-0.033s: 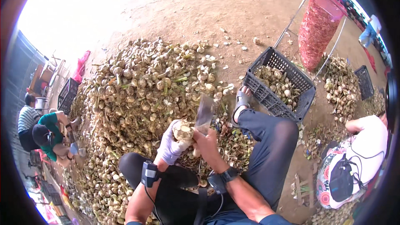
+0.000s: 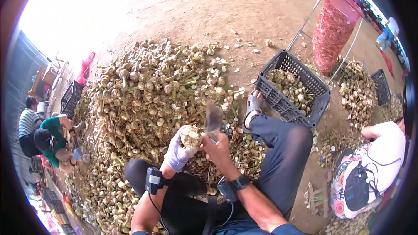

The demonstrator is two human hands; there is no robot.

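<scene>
My left hand (image 2: 177,154), in a whitish glove, is closed around a garlic bulb (image 2: 190,137) whose pale cut face shows. Right beside it, my right hand (image 2: 218,151) grips a knife (image 2: 213,119) by its handle. The broad blade points up and away from me and is smeared by motion. My right fingertips are close against the bulb; whether they touch it, I cannot tell. Ahead and to the left spreads a large heap of garlic bulbs (image 2: 148,91). Trimmings (image 2: 244,152) lie on the ground beyond my right hand.
A black plastic crate (image 2: 283,100) holding garlic stands by my right foot. Behind it a red mesh bag (image 2: 331,35) hangs full on a metal frame. One person (image 2: 370,165) sits close on the right; others (image 2: 48,139) work at the left.
The knife blade has shifted slightly and turned blurred, its tip a little lower than before. My left hand and the garlic bulb stay nearly where they were.
</scene>
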